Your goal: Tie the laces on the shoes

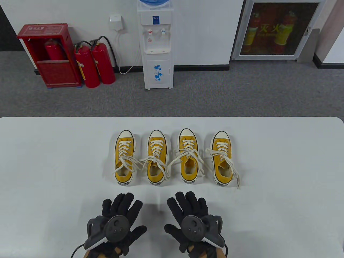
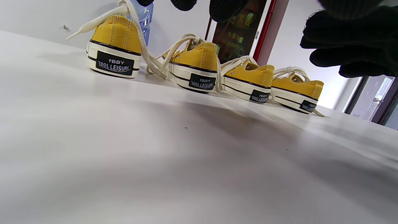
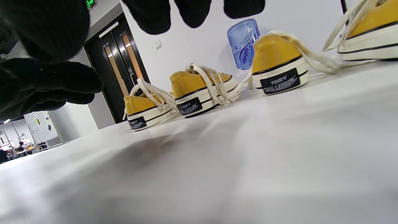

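Note:
Several yellow canvas sneakers stand in a row mid-table, heels toward me, their white laces loose and trailing over the sides. In the table view I mark the leftmost shoe [image 1: 125, 158], the second shoe [image 1: 156, 158], the third shoe [image 1: 189, 157] and the rightmost shoe [image 1: 222, 158]. My left hand [image 1: 122, 208] and right hand [image 1: 188, 207] lie side by side short of the heels, palms down, fingers straight and spread, holding nothing. In the left wrist view the leftmost heel [image 2: 115, 46] is nearest. In the right wrist view the rightmost heel [image 3: 370, 34] is nearest.
The white table [image 1: 282, 161] has bare surface left, right and in front of the shoes. Beyond its far edge stand a water dispenser [image 1: 157, 48] and red fire extinguishers [image 1: 94, 64] on grey carpet.

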Tool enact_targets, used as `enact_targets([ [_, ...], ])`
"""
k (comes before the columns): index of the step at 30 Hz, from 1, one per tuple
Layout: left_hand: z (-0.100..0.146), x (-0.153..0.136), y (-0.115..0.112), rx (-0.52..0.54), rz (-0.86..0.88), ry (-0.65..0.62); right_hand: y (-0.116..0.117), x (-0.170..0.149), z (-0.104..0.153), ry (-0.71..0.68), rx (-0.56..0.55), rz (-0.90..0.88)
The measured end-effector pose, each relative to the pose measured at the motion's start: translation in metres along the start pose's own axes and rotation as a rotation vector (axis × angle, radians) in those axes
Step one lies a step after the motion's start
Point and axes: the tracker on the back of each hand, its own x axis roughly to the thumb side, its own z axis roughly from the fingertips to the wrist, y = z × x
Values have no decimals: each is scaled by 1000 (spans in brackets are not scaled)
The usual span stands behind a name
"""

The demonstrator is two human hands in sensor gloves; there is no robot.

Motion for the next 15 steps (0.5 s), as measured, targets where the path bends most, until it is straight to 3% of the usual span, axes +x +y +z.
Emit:
enact_targets([
  [15,-2,-6,-2,-23,35,28,-1,-1,0,-4,12,2],
])
